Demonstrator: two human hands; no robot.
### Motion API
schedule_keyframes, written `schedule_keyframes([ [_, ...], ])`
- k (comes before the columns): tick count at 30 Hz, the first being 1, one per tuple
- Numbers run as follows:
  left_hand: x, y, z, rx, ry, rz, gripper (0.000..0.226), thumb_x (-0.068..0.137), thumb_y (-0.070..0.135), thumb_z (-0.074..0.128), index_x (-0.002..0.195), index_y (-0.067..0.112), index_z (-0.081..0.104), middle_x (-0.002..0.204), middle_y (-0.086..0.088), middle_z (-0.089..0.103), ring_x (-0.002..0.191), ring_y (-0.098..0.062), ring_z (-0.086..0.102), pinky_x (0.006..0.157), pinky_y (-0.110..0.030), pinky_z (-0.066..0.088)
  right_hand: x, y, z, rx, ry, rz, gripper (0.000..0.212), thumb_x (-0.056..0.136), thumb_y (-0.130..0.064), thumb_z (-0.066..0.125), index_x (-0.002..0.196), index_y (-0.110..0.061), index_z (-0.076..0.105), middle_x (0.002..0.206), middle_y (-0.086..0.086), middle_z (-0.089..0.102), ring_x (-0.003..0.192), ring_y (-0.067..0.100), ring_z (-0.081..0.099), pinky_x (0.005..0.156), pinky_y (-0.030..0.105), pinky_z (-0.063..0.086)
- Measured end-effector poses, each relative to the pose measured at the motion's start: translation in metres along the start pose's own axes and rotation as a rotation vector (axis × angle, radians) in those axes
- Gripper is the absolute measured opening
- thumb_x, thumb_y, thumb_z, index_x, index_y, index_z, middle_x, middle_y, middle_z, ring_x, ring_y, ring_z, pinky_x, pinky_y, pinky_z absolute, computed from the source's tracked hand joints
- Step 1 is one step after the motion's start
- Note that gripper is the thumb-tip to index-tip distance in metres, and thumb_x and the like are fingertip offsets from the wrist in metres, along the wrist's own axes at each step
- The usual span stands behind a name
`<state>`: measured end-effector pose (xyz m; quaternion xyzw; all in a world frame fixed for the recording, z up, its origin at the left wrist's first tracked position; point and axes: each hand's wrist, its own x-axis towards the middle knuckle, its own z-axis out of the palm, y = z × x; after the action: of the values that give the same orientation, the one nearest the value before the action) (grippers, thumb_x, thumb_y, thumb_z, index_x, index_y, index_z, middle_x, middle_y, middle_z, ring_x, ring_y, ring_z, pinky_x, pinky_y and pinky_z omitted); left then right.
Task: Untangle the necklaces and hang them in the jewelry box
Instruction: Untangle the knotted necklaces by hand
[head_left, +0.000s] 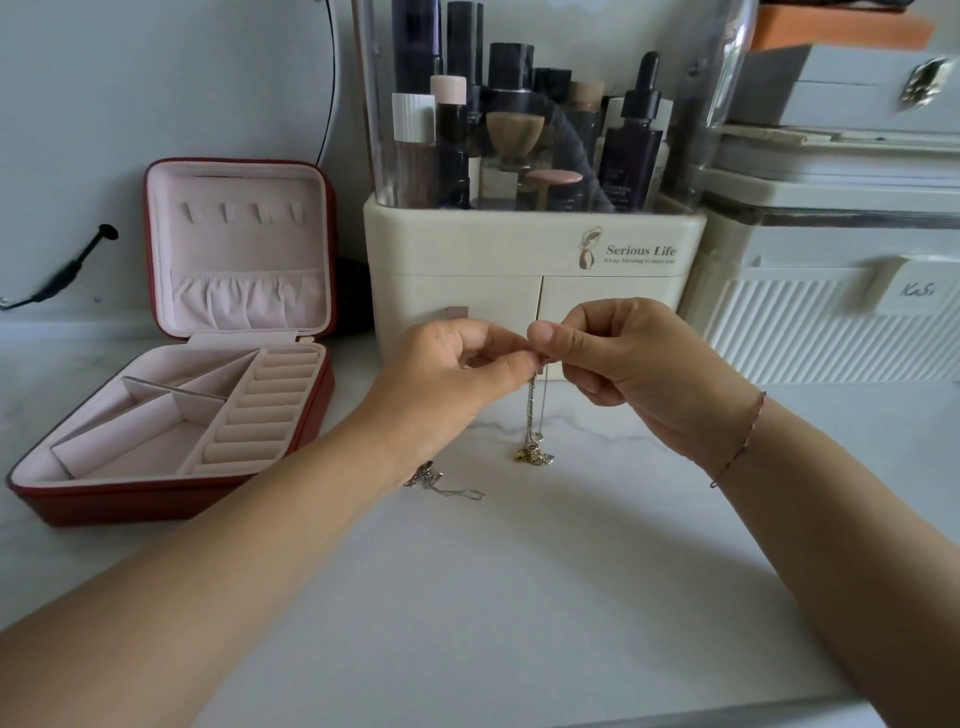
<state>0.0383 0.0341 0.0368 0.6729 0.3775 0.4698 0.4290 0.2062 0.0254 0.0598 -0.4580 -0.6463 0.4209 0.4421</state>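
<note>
Left hand (447, 370) and right hand (641, 364) pinch necklaces (532, 454) over counter (519, 597), apart from jewelry box (156, 501).

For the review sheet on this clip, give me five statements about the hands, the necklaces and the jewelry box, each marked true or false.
1. The left hand and the right hand both pinch the top of the hanging chains. True.
2. The jewelry box is closed. False: its lid stands open.
3. A necklace already hangs from the hooks in the lid. False: the hooks are bare.
4. A separate silver chain lies on the table by the left wrist. True.
5. The hanging chains run straight and free to their ends. False: they end in a tangled clump.
</note>
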Motion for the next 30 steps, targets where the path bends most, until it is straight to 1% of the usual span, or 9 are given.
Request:
schedule_keyframes([
  [5, 0.002, 0.0, 0.001, -0.021, 0.011, -0.022, 0.012, 0.089, 0.008, 0.058, 0.085, 0.01, 0.069, 0.065, 0.011, 0.068, 0.068, 0.002, 0.061, 0.071, -0.011, 0.047, 0.0, 0.0, 0.002, -0.016, -0.031, 0.028, 0.034, 0.072, -0.039, 0.069, 0.064, -0.008, 0.056, 0.045, -0.003, 0.039, 0.042, 0.01, 0.028, 0.043, 0.018, 0.023],
  [11, 0.003, -0.001, -0.001, -0.231, -0.023, -0.143, 0.016, 0.071, 0.024, 0.055, 0.068, 0.019, 0.069, 0.07, 0.002, 0.067, 0.074, -0.009, 0.062, 0.075, -0.025, 0.05, 0.0, -0.001, 0.001, -0.051, -0.061, 0.041, 0.037, 0.07, -0.039, 0.07, 0.072, -0.004, 0.059, 0.047, -0.004, 0.04, 0.045, 0.01, 0.029, 0.047, 0.019, 0.024],
  [14, 0.003, 0.001, 0.0, -0.368, -0.078, -0.212, 0.011, 0.07, 0.013, 0.052, 0.064, 0.016, 0.06, 0.069, 0.001, 0.064, 0.07, -0.011, 0.061, 0.072, -0.026, 0.047, -0.001, -0.002, -0.001, -0.031, -0.053, 0.046, 0.027, 0.068, -0.031, 0.072, 0.069, -0.008, 0.06, 0.052, -0.002, 0.047, 0.048, 0.01, 0.035, 0.049, 0.019, 0.03],
  [16, 0.004, 0.001, -0.003, -0.415, -0.088, -0.23, 0.022, 0.079, 0.002, 0.046, 0.063, 0.016, 0.051, 0.07, 0.0, 0.06, 0.072, -0.015, 0.058, 0.07, -0.026, 0.046, 0.0, -0.002, -0.005, 0.063, -0.052, 0.059, 0.021, 0.07, -0.027, 0.07, 0.07, -0.01, 0.059, 0.058, -0.002, 0.055, 0.053, 0.01, 0.043, 0.055, 0.019, 0.037],
  [18, 0.004, 0.001, -0.007, -0.429, -0.106, -0.238, 0.03, 0.085, -0.003, 0.037, 0.064, 0.016, 0.047, 0.072, 0.0, 0.06, 0.072, -0.015, 0.057, 0.07, -0.025, 0.048, 0.001, -0.002, -0.01, 0.219, -0.069, 0.075, 0.017, 0.073, -0.025, 0.067, 0.072, -0.011, 0.058, 0.068, 0.001, 0.06, 0.059, 0.009, 0.052, 0.058, 0.019, 0.042],
  [21, 0.004, 0.0, -0.007, -0.394, -0.14, -0.215, 0.019, 0.083, 0.002, 0.045, 0.073, 0.015, 0.055, 0.074, 0.001, 0.064, 0.074, -0.014, 0.06, 0.072, -0.026, 0.048, 0.001, -0.002, -0.012, 0.303, -0.077, 0.083, 0.016, 0.074, -0.026, 0.066, 0.072, -0.012, 0.058, 0.073, 0.003, 0.062, 0.061, 0.008, 0.056, 0.056, 0.016, 0.044],
  [23, 0.004, -0.004, -0.004, -0.305, -0.141, -0.194, 0.01, 0.082, 0.011, 0.053, 0.085, 0.016, 0.062, 0.079, 0.003, 0.068, 0.08, -0.011, 0.062, 0.074, -0.024, 0.047, 0.001, -0.001, -0.011, 0.272, -0.077, 0.087, 0.018, 0.073, -0.027, 0.067, 0.073, -0.011, 0.058, 0.07, 0.002, 0.06, 0.06, 0.008, 0.053, 0.055, 0.015, 0.043],
  [26, 0.003, -0.007, -0.001, -0.185, -0.157, -0.166, 0.028, 0.074, 0.031, 0.063, 0.1, 0.021, 0.067, 0.098, 0.007, 0.071, 0.093, -0.004, 0.062, 0.079, -0.023, 0.044, 0.001, -0.001, -0.01, 0.188, -0.074, 0.089, 0.019, 0.072, -0.027, 0.069, 0.074, -0.009, 0.062, 0.062, -0.003, 0.056, 0.057, 0.007, 0.045, 0.054, 0.014, 0.041],
  [30, 0.001, -0.007, 0.0, -0.165, -0.167, -0.154, 0.031, 0.072, 0.035, 0.07, 0.099, 0.021, 0.069, 0.095, 0.011, 0.071, 0.093, 0.001, 0.062, 0.084, -0.024, 0.042, 0.001, -0.001, -0.006, 0.113, -0.096, 0.071, 0.03, 0.072, -0.026, 0.068, 0.084, 0.001, 0.065, 0.053, -0.005, 0.048, 0.053, 0.008, 0.032, 0.05, 0.015, 0.031],
])
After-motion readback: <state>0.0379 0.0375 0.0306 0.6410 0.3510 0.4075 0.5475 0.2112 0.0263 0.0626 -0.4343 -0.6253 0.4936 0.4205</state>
